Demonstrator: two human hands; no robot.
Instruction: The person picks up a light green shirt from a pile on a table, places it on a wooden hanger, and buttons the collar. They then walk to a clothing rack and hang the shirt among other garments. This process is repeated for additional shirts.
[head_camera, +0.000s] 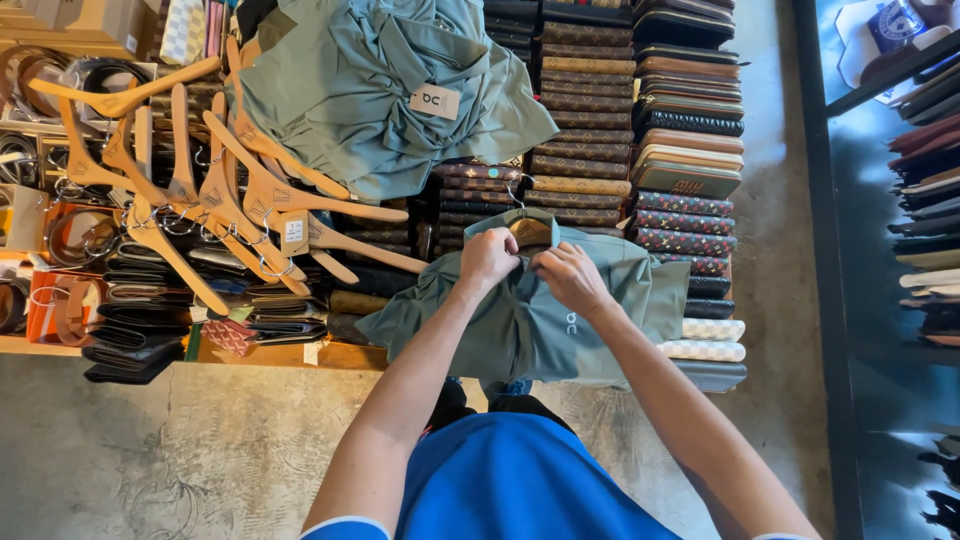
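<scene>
Both grips pinch the green shirt's (530, 320) collar: left hand (488, 256), right hand (570, 277), over a hanger (527, 230) on the counter (290, 353).

Wooden display table (270, 354), edge visible lower left of frame, concrete floor (180, 440) below it. Lying on the table: rows of long wallets (690, 120) stacked edge to edge, upper centre to right; pile of bare wooden hangers (200, 190) at left, crossing each other; dark folded wallets (150, 320) under and below the hangers; coiled brown belts (80, 235) at far left; heap of grey-green shirts (380, 90) at top centre, with a paper tag; one grey-green shirt on a hanger (540, 310) spread over the wallets at centre. Black shelf unit (830, 250) at right edge holds more wallets.
</scene>
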